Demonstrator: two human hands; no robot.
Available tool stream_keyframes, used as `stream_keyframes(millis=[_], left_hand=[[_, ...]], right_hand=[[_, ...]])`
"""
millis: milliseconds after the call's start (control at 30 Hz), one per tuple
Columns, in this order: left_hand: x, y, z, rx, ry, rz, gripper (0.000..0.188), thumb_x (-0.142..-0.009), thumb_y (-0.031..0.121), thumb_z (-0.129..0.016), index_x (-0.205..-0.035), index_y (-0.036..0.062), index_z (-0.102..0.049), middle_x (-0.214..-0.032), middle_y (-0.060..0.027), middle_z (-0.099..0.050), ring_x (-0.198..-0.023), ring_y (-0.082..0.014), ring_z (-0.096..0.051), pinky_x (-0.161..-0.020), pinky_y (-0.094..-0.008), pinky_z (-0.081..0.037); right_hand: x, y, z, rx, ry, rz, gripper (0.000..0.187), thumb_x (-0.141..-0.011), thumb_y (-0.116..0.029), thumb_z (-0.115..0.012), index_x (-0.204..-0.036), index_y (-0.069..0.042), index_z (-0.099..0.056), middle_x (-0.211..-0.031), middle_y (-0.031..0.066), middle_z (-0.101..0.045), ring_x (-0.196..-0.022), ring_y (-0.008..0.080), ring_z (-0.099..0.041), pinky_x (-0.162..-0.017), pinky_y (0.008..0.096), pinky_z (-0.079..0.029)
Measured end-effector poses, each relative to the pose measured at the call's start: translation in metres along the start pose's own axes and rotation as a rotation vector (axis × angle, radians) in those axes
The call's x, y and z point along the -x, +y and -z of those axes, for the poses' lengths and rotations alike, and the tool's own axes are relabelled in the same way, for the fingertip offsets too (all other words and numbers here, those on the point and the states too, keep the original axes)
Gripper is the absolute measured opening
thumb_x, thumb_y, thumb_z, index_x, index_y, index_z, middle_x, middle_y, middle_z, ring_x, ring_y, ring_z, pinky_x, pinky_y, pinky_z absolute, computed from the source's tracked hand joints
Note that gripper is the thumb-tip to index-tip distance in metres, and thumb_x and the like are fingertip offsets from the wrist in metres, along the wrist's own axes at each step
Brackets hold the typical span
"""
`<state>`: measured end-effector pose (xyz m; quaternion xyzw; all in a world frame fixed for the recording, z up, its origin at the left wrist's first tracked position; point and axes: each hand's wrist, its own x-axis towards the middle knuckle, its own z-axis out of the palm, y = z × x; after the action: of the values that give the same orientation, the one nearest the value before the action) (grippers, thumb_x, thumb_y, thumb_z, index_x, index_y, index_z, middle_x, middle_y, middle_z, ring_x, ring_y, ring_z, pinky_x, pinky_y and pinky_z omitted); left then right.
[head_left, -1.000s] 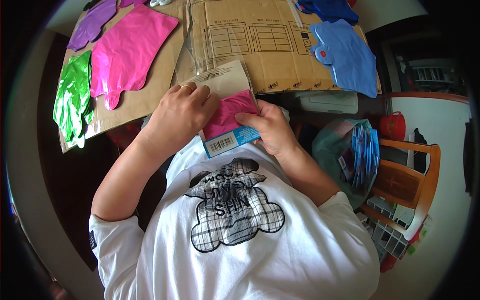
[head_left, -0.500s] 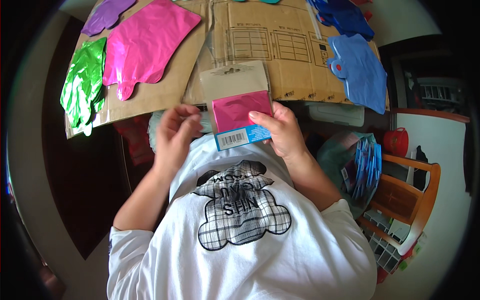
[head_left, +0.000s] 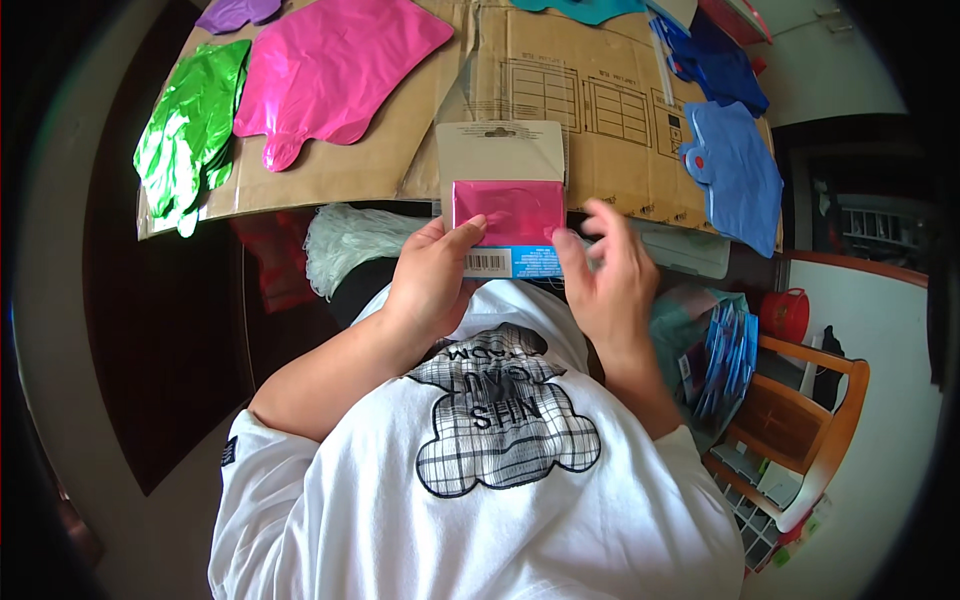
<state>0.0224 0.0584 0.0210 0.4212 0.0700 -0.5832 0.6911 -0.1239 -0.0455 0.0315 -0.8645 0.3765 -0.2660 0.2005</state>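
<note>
A clear packet with a card backing [head_left: 500, 155] is held up in front of my chest, at the near edge of the cardboard. Inside it lies a folded pink foil balloon [head_left: 512, 208], above a blue label with a barcode. My left hand [head_left: 432, 268] grips the packet's lower left side, thumb on the front and fingers behind. Just off the packet's right side, my right hand [head_left: 612, 272] has its fingers apart and slightly blurred, with nothing visible in them.
Flat foil balloons lie on the cardboard [head_left: 535, 50]: green [head_left: 192, 135], pink [head_left: 335, 75], teal [head_left: 580, 8] and blue [head_left: 735, 175]. At right, a bag of blue packets [head_left: 725, 345] stands by a wooden chair [head_left: 790, 400]. Pale stringy material [head_left: 350, 240] hangs under the cardboard's edge.
The packet has passed from my right hand to my left. My right hand has let go and opened beside it. The packet now stands straighter, and the view has shifted slightly.
</note>
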Motion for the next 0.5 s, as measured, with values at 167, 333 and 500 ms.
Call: stream_keyframes(millis=[167,333,500], left_hand=[[-0.004,0.001,0.003,-0.006,0.007,0.011,0.017,-0.095,0.012,-0.055,-0.108,0.0022,-0.058,-0.102,-0.0101,-0.065,-0.092,-0.0216,-0.065,-0.084,-0.0363,-0.053],[-0.008,0.008,0.003,0.036,0.005,0.104,0.031,-0.1,0.025,-0.044,-0.114,0.0013,-0.057,-0.109,-0.0127,-0.064,-0.1,-0.0253,-0.063,-0.091,-0.0399,-0.05],[-0.011,0.007,0.018,0.272,-0.171,0.069,0.047,-0.101,0.036,-0.031,-0.12,-0.0002,-0.054,-0.117,-0.0154,-0.063,-0.106,-0.0288,-0.061,-0.098,-0.0444,-0.045]], right_hand=[[0.0,-0.014,0.013,0.239,-0.131,0.732,0.042,-0.074,-0.019,-0.069,-0.111,0.0,-0.062,-0.105,0.017,-0.063,-0.099,0.031,-0.057,-0.081,0.0397,-0.048],[-0.007,-0.005,-0.013,0.233,-0.096,0.826,0.026,-0.077,-0.008,-0.062,-0.1,0.004,-0.065,-0.103,0.0199,-0.065,-0.091,0.0298,-0.062,-0.077,0.0364,-0.051],[-0.013,-0.006,-0.013,0.12,-0.109,0.744,0.027,-0.074,-0.002,-0.066,-0.101,0.0,-0.065,-0.099,0.0151,-0.069,-0.086,0.0275,-0.068,-0.076,0.0372,-0.053]])
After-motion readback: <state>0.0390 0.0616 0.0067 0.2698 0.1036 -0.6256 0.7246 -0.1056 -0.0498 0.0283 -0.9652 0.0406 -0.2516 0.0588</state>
